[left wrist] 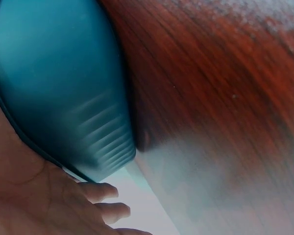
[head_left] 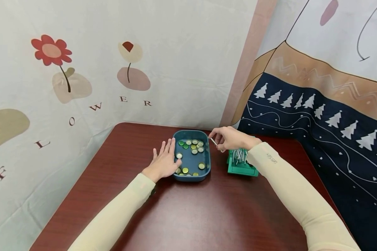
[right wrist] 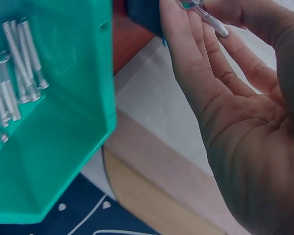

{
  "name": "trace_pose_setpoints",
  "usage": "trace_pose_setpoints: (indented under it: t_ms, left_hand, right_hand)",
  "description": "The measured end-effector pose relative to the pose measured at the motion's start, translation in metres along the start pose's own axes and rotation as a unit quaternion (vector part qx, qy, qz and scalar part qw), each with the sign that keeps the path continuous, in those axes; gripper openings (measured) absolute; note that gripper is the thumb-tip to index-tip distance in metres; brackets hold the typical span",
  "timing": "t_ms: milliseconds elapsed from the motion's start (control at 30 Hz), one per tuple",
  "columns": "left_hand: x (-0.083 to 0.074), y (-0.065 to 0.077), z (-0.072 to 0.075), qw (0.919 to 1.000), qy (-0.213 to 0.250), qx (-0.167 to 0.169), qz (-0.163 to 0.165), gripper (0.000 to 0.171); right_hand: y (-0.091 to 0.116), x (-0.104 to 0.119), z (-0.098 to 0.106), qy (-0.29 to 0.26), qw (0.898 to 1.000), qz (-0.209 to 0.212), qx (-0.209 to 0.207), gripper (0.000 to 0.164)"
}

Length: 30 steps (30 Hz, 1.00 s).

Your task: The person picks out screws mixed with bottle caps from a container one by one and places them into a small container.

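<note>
My left hand (head_left: pixel 164 162) lies along the left rim of a blue tray (head_left: pixel 209 164), its fingers straight. In the left wrist view the palm is against the rim of the tray (left wrist: pixel 59 63) and the fingertips reach past its end. Bottle caps (head_left: pixel 193 146), several gold or pale and a few green, lie in the tray. At the tray's right edge, my right hand (head_left: pixel 230 137) pinches a silver bolt (head_left: pixel 213 141) between thumb and fingers. The right wrist view shows the threaded shank of the bolt (right wrist: pixel 214 23) sticking out from the fingertips.
Right of the tray stands a green bin (head_left: pixel 242 170) with several silver bolts (head_left: pixel 238 156) in it, partly under my right wrist. Both containers sit on a dark red wooden table (head_left: pixel 188 212). Printed cloth (head_left: pixel 188 62) hangs behind the table's far edge.
</note>
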<state>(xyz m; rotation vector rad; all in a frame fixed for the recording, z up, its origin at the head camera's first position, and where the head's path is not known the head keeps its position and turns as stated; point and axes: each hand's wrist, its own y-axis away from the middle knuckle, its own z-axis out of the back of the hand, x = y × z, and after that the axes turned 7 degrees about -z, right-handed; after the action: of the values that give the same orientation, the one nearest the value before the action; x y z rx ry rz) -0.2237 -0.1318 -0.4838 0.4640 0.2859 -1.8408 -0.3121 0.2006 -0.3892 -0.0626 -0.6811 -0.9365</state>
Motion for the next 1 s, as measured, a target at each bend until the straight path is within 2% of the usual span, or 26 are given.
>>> trace_pose_setpoints:
  t_ms: [533, 1000]
  left_hand:
    - [-0.001, 0.0, 0.001, 1.0, -0.001, -0.001, 0.0, 0.102]
    - [-0.001, 0.0, 0.0, 1.0, -0.004, -0.002, 0.001, 0.101]
  right_hand:
    - [0.026, -0.035, 0.014, -0.071, 0.996, -0.038, -0.027, 0.048]
    - [0.042, -0.06, 0.013, -0.085, 0.993, -0.067, -0.039, 0.049]
